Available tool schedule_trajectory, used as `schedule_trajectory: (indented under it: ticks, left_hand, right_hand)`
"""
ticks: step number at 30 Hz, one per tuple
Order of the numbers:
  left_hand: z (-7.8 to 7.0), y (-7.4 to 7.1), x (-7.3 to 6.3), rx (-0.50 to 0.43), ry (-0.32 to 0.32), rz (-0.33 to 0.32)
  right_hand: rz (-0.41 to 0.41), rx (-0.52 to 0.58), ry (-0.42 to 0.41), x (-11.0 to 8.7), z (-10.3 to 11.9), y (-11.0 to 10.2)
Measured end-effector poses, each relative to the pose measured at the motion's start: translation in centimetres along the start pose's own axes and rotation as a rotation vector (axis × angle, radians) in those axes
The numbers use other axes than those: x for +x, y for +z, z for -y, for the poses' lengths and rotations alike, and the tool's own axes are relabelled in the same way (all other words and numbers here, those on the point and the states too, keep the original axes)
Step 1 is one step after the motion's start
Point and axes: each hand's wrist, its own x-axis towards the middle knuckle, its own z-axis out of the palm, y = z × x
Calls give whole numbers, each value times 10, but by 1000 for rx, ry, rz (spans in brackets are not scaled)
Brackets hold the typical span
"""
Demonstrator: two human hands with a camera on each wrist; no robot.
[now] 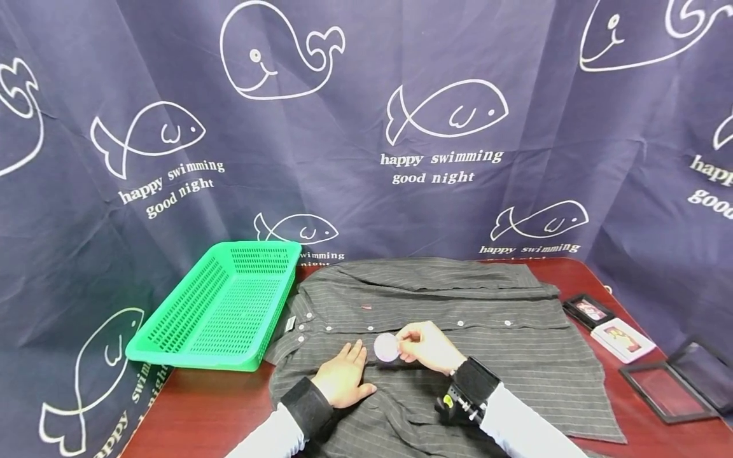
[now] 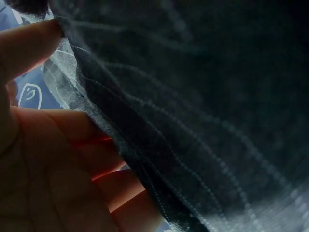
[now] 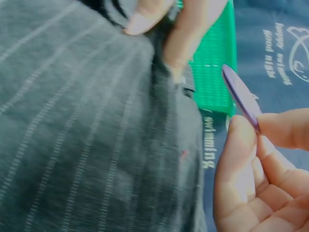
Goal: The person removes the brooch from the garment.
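Note:
A dark grey button-up shirt (image 1: 532,362) with pale pinstripes lies spread on the table, its collar toward the left. My left hand (image 1: 342,376) rests on the shirt front below the button line, its fingers extended. Just right of those fingertips, my right hand (image 1: 429,346) pinches a thin, round, pale purple disc (image 1: 386,347) between thumb and fingers. Seen nearly edge-on in the right wrist view, the disc (image 3: 241,96) sticks out past the fingertips. In the left wrist view, the left fingers (image 2: 67,121) lie against the striped cloth.
A green plastic basket (image 1: 195,364) stands left of the collar. On the right side of the reddish-brown table (image 1: 229,407) are a small black picture frame (image 1: 578,304), a white picture frame (image 1: 644,343) and an open dark frame (image 1: 642,394). A blue printed curtain (image 1: 355,140) hangs behind.

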Motion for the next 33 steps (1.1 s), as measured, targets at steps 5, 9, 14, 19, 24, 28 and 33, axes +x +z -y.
schedule_trajectory:
  ticks: [5,9,14,19,24,28,33]
  left_hand:
    - [0,-7,-5,-29,-3,13]
    - [0,-11,-7,-58,-15,31]
    - [0,-12,-8,-66,-22,25]
    - [0,-11,-8,-67,-22,20]
    - [2,-7,-5,-68,-28,29]
    - [3,-3,-2,-64,-26,24]
    - [5,-1,0,-92,-19,9]
  right_hand:
    - [-59,9,-49,1,2,-3]
    - [-100,25,-50,2,3,-4]
    - [-143,64,-30,5,4,-6]
    - [-180,100,-34,6,5,-9]
    - [-224,111,-37,4,5,-12]
    - [-254,120,-9,4,3,-13]
    - [-281,129,17,6,1,-15]
